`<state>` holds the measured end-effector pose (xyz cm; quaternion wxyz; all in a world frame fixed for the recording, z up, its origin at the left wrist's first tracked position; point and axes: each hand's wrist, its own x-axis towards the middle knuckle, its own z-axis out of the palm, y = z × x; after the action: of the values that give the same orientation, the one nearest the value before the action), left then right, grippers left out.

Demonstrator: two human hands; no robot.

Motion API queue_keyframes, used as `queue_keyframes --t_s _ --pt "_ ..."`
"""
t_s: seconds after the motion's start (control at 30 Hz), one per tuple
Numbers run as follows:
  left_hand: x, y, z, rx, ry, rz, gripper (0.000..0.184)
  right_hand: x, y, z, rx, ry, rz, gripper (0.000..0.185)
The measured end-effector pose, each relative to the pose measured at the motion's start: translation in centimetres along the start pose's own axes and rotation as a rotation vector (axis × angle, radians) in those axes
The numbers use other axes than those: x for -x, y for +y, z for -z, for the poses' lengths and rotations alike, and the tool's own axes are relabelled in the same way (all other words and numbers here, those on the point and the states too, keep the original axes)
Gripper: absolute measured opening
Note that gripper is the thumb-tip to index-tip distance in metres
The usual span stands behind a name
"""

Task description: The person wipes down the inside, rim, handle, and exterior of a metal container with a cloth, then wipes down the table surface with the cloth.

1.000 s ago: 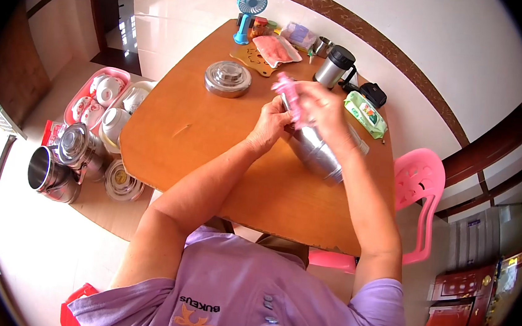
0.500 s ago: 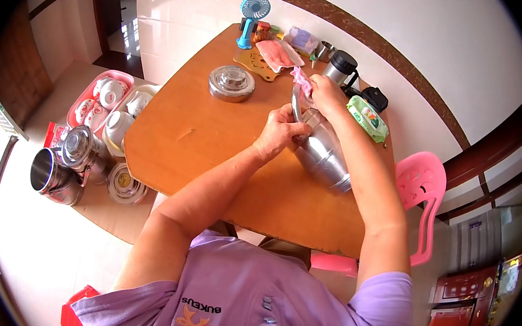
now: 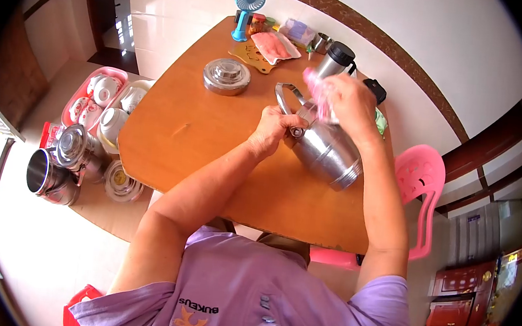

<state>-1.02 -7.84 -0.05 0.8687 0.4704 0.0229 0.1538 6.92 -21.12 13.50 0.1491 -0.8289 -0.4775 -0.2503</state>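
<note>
A stainless steel pail (image 3: pixel 324 149) with a metal carrying handle (image 3: pixel 284 95) lies tilted over the table's right part, its mouth facing away from me and its base toward the lower right. My left hand (image 3: pixel 270 133) is closed on the pail near its rim, where the handle joins. Above the pail's upper side, my right hand (image 3: pixel 351 106) grips a crumpled pink cloth (image 3: pixel 320 95); hand and cloth are smeared by motion. A round steel lid (image 3: pixel 226 78) rests on the table to the left of the handle.
On the wooden table (image 3: pixel 182 137) stand a blue fan (image 3: pixel 247 10), a black-topped flask (image 3: pixel 337 59) and a pink packet (image 3: pixel 275 46). At left, a lower surface holds a basket of bowls (image 3: pixel 96 96) and steel pots (image 3: pixel 49 175). A pink chair (image 3: pixel 421 177) stands at right.
My right hand has lifted from the pail's mouth and come back over its side with the pink cloth. The left hand keeps its hold on the pail. The view has shifted slightly.
</note>
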Motion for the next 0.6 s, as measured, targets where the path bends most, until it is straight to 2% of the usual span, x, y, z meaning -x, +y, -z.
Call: queue_keyframes --t_s 0.07,0.1,0.2,0.23,0.33,0.37,0.47,0.5,0.6 --pt "0.0 0.5 -0.2 -0.025 -0.059 -0.003 0.011 2.2 0.0 -0.6 -0.047 -0.194 0.251 0.025" --pt "0.3 0.8 -0.6 -0.018 -0.081 -0.016 0.012 3.7 -0.7 -1.9 0.025 -0.159 0.228 0.030" --pt "0.5 0.6 -0.4 -0.092 -0.104 0.005 0.017 4.2 0.6 -3.5 0.089 -0.098 0.060 0.032" --pt "0.8 0.9 -0.6 -0.122 -0.104 0.006 0.018 3.6 1.9 -3.6 -0.155 -0.132 -0.050 0.034" --pt "1.7 1.6 -1.4 -0.190 -0.097 0.002 0.024 1.1 4.7 -2.4 -0.249 -0.600 -0.465 0.038" --pt "1.8 1.6 -1.6 -0.204 -0.095 -0.013 0.025 1.0 5.6 -3.0 -0.062 -0.577 -0.456 0.038" --pt "1.7 1.6 -1.5 -0.219 -0.125 -0.015 0.025 1.9 5.2 -3.4 -0.364 -0.437 -0.330 0.040" --pt "1.6 1.5 -1.3 -0.219 -0.135 -0.006 0.024 2.8 4.9 -4.1 -0.391 -0.283 -0.197 0.037" --pt "1.2 1.5 -0.7 -0.212 -0.164 0.049 0.027 3.9 2.3 -2.7 -0.219 -0.198 -0.009 0.034"
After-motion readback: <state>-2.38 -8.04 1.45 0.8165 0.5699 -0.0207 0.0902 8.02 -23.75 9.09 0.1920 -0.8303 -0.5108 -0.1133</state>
